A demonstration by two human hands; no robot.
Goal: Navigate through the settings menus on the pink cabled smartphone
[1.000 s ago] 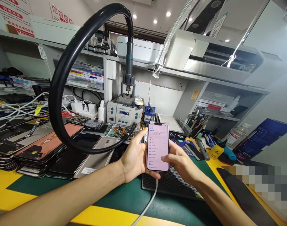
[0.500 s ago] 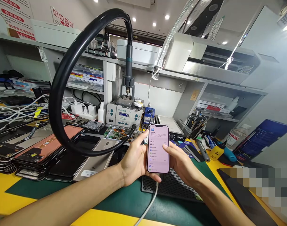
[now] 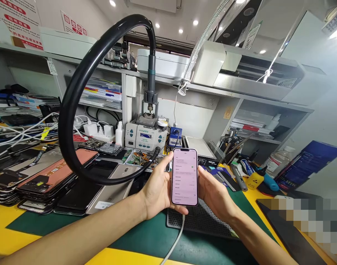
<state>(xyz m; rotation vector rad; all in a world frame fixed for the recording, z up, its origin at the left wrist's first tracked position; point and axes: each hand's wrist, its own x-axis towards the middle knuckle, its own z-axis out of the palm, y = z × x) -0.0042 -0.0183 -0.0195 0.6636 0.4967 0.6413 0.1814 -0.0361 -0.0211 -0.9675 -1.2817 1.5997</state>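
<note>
A smartphone [image 3: 184,184] is upright in my left hand [image 3: 157,187], its lit screen showing a settings-like list with toggles. My left thumb lies along the phone's left edge, and fingers wrap behind it and show below the bottom edge. A white cable [image 3: 176,237] runs down from the phone's lower end. My right hand [image 3: 216,189] is at the phone's right edge with its fingers stretched out and their tips off the screen; part of that hand may be hidden behind the phone. Beneath both hands lies a dark perforated pad [image 3: 182,220] on the green mat [image 3: 140,235].
A hot-air station [image 3: 145,136] with a looping black hose [image 3: 67,110] stands behind my left hand. Stacked phones and screens [image 3: 58,165] fill the left. On the right are a yellow bottle [image 3: 255,178], tools, a blue box [image 3: 309,165] and a dark flat panel [image 3: 287,228].
My right fingertip has come off the phone's screen and moved to its right edge. The screen has switched from a list with icons to a page with toggles.
</note>
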